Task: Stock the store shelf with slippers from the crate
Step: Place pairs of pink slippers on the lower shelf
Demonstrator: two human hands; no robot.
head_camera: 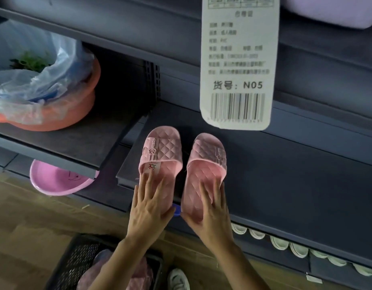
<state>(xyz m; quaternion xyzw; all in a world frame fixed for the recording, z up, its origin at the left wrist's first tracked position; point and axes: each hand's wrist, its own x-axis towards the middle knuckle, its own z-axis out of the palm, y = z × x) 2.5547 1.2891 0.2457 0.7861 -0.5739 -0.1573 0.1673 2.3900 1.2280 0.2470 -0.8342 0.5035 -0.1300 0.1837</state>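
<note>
Pink left slipper (160, 152) and right slipper (205, 158) side by side at front edge of shelf (285, 174), long axes front-to-back, toes rearward, heels overhanging. Left hand (149, 206) and right hand (212, 210) flat on respective heels, fingers straight, gripping nothing. Probably push straight rearward.
</note>
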